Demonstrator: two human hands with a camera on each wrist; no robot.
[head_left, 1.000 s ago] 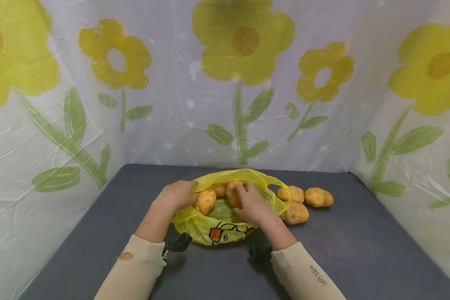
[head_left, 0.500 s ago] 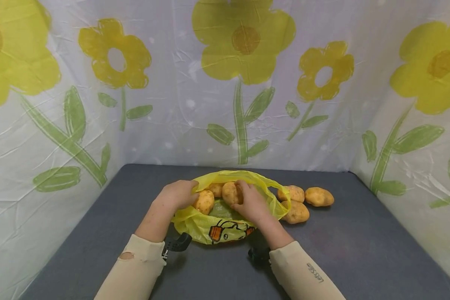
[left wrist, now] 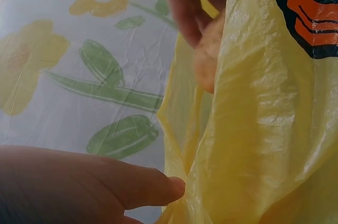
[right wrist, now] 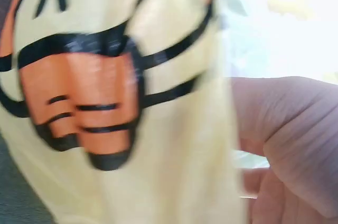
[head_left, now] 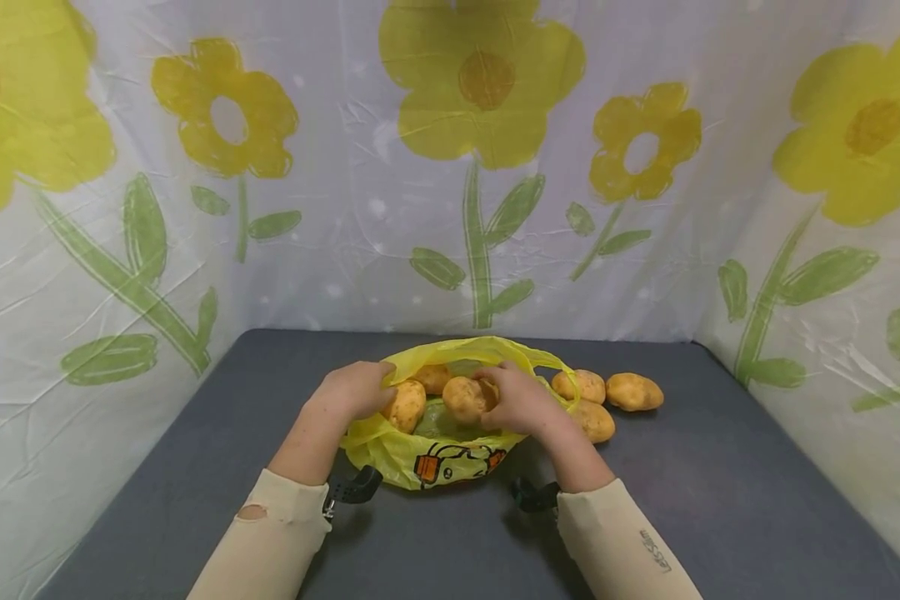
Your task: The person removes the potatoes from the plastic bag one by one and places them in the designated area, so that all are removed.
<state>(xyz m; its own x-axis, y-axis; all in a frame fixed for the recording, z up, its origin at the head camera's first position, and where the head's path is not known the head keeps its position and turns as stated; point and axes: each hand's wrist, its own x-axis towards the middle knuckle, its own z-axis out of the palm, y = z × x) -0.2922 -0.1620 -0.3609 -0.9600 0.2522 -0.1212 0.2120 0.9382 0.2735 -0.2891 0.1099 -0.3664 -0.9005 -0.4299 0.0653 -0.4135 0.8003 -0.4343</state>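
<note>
Head view: right hand (head_left: 523,402) curled round a potato (head_left: 463,398) just over the open mouth of the yellow bag (head_left: 435,454), mid-table (head_left: 195,467). Left hand (head_left: 354,388) pinching the bag's left rim, holding it open. Three more potatoes (head_left: 633,391) loose beside the bag, right. Potato: probably firm, fairly heavy, best cupped round its middle. Bag: thin, limp, slippery; best held at the rim.

Cream sleeves (head_left: 270,533), left one holed, black wrist straps (head_left: 354,486).
</note>
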